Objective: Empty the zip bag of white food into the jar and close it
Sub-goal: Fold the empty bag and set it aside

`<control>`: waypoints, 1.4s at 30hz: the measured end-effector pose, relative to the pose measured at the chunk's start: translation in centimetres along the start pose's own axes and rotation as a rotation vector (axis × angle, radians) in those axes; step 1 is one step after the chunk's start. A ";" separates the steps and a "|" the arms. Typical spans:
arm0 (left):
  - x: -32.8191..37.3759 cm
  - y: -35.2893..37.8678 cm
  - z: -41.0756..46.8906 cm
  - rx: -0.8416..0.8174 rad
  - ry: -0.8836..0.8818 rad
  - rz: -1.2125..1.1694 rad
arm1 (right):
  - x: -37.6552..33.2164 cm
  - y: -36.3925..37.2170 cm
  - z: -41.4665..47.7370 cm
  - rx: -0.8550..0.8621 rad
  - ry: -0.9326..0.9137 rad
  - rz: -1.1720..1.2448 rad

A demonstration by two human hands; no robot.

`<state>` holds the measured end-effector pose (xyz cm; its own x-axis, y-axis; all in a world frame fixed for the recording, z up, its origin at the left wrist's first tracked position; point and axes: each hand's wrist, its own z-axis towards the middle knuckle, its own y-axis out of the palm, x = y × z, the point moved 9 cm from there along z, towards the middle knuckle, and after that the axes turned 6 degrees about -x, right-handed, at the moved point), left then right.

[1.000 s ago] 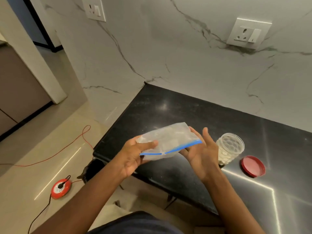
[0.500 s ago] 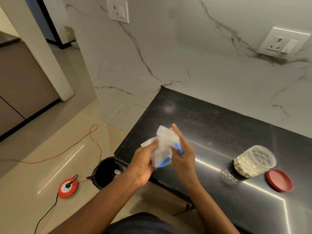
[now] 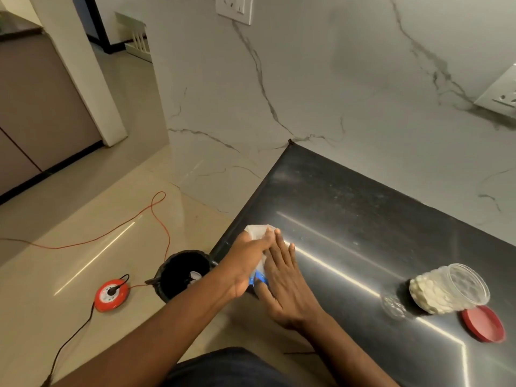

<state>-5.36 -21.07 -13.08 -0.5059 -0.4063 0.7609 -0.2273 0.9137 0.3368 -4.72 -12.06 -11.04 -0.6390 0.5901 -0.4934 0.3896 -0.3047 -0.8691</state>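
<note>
The clear zip bag (image 3: 258, 233) with its blue seal strip is crumpled between my palms, over the left front corner of the black counter (image 3: 349, 219). My left hand (image 3: 245, 263) and my right hand (image 3: 282, 280) press together on the bag, with only its white top and a bit of blue showing. The clear plastic jar (image 3: 452, 289) stands open at the right of the counter, holding white food pieces. Its red lid (image 3: 483, 324) lies flat beside it, to the right front.
A black bin (image 3: 181, 272) stands on the floor just left of the counter corner. A red cable reel (image 3: 111, 294) with an orange cord lies on the tiled floor. The marble wall carries two sockets (image 3: 234, 7).
The flat bag has been folded and crushed between both hands, which moved left and down towards the counter corner. The view turned left, shifting the jar and lid to the right.
</note>
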 end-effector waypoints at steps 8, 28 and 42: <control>1.8 -9.4 0.8 0.286 0.067 -0.340 | -1.2 1.8 4.5 0.247 0.381 1.198; -13.2 -38.3 6.3 0.685 -0.233 -0.294 | 3.3 36.1 20.5 0.017 1.122 0.983; -29.4 -47.3 12.4 0.637 -0.416 -0.119 | 14.7 56.5 24.2 -0.156 1.375 1.140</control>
<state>9.94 -52.42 -58.28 -0.6905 -0.5844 0.4262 -0.6713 0.7371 -0.0770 -8.13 -38.65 -68.20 0.8855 0.3212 -0.3358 0.3040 -0.9470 -0.1042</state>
